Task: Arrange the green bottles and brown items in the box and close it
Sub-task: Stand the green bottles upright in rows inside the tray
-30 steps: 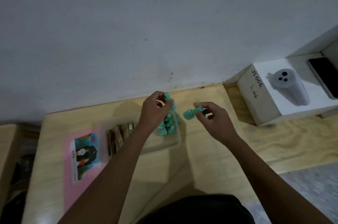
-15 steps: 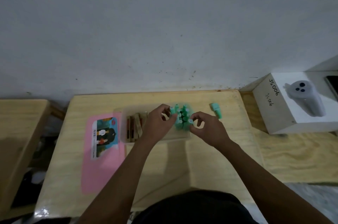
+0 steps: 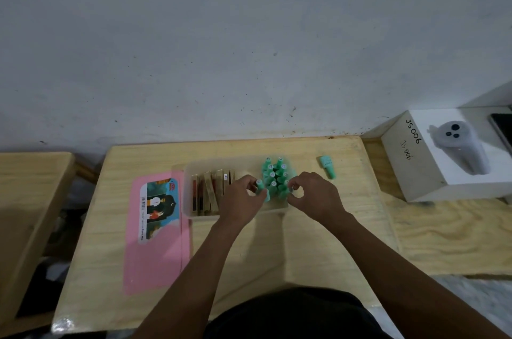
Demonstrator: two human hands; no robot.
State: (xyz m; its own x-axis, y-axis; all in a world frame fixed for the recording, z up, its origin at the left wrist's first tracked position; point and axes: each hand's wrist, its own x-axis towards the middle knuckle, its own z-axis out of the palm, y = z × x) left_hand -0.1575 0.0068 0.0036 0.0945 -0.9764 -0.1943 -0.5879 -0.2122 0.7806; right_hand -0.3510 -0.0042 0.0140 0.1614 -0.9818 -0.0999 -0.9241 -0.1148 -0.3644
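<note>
Standing upright in the right half of the clear box (image 3: 187, 200), the green bottles (image 3: 277, 173) form a tight cluster at 12 o'clock from the gap between your hands. Your left hand (image 3: 241, 201) pinches the near-left bottle (image 3: 261, 187) between thumb and forefinger. Your right hand (image 3: 314, 197) curls its fingers against the cluster's near-right edge; whether they clamp a bottle cannot be told. The brown items (image 3: 212, 189) stand on edge in the box's left half, at 10 o'clock from your left hand. One loose green bottle (image 3: 327, 167) lies on the table (image 3: 318, 241) outside the box, at 1 o'clock from your right hand. The pink lid (image 3: 158, 264) lies flat just beside the box, at 9 o'clock.
</note>
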